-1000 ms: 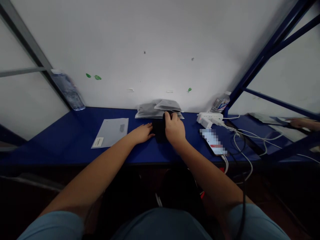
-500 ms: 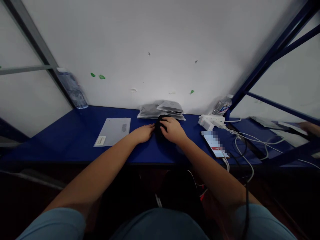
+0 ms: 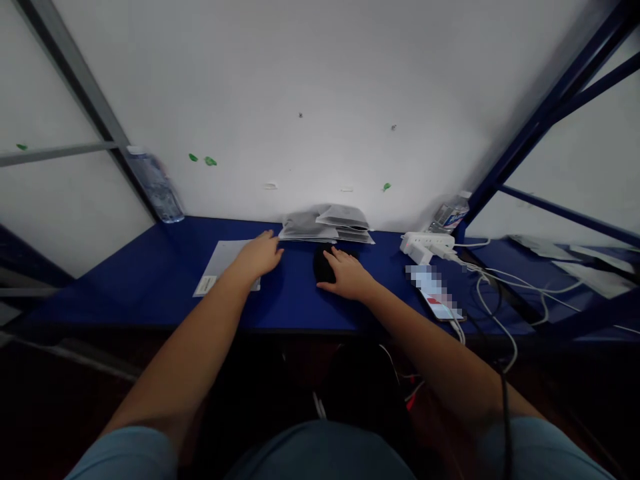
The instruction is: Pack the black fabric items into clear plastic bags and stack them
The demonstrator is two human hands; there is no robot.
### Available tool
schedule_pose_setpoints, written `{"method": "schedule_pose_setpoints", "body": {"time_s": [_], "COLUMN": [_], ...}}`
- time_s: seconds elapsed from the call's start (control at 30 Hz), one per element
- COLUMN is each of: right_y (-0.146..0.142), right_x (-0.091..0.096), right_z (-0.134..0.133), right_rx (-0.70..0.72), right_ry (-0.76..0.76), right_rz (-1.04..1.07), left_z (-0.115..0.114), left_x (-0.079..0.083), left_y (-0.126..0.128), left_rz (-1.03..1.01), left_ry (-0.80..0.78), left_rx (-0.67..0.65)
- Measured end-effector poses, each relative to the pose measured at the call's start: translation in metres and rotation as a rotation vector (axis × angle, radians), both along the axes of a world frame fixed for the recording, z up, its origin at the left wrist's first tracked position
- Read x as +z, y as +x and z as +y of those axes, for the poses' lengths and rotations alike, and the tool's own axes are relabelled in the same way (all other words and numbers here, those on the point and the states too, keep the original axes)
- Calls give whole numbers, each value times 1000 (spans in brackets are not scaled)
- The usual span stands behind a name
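Observation:
A small black bundle (image 3: 323, 265) lies on the blue table (image 3: 150, 287), folded or rolled tight. My right hand (image 3: 347, 275) rests on its right side with fingers spread flat. My left hand (image 3: 257, 256) lies over the right part of a white envelope-like bag (image 3: 220, 261) with a label, fingers stretched out. Behind the bundle sits a stack of grey plastic bags (image 3: 325, 224) against the wall.
A phone (image 3: 434, 292) with a cable lies right of my hand. A white power strip (image 3: 425, 243) with plugs and white cables (image 3: 500, 293) sits further right. Clear bottles stand at the far left (image 3: 155, 185) and far right (image 3: 449, 215). Blue frame bars rise on the right.
My left hand left the black bundle and moved left onto the white bag. My right hand slid back and flattened on the bundle, which is more compact now.

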State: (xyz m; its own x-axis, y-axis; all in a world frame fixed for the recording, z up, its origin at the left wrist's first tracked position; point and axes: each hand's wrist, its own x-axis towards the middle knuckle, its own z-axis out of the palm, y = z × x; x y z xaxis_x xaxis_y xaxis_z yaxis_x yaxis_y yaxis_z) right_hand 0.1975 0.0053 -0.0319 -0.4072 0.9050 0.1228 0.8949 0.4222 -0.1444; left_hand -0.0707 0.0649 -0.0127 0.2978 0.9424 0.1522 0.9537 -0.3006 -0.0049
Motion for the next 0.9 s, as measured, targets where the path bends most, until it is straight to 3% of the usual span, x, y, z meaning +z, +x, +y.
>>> {"method": "schedule_pose_setpoints", "body": {"time_s": [0.07,0.13,0.27,0.4,0.57,0.73,0.9], "right_y": [1,4,12,17,17,19,22], "right_x": [-2,-4,-4,0,1,-4,-2], "right_z": [-6,-11,-14,-14,-15,-13,-13], "right_rx": [-33,-41,-24,-88,-337,-352,-373], "right_ry": [13,16,16,16,37,73,49], "right_rz": [8,20,19,-17,-52,-36,-29], "left_z": [0,-2,-12,-30,-46,-41,-29], "left_x": [-6,-16,-33,-36,-33,-23,-17], "left_y": [-22,-38,-43,-18,30,77,94], "left_rz": [80,103,111,90,28,26,1], "left_ry": [-42,-150,-157,-195,-235,-266,-235], "left_rx": [127,171,110,-38,-121,-263,-313]}}
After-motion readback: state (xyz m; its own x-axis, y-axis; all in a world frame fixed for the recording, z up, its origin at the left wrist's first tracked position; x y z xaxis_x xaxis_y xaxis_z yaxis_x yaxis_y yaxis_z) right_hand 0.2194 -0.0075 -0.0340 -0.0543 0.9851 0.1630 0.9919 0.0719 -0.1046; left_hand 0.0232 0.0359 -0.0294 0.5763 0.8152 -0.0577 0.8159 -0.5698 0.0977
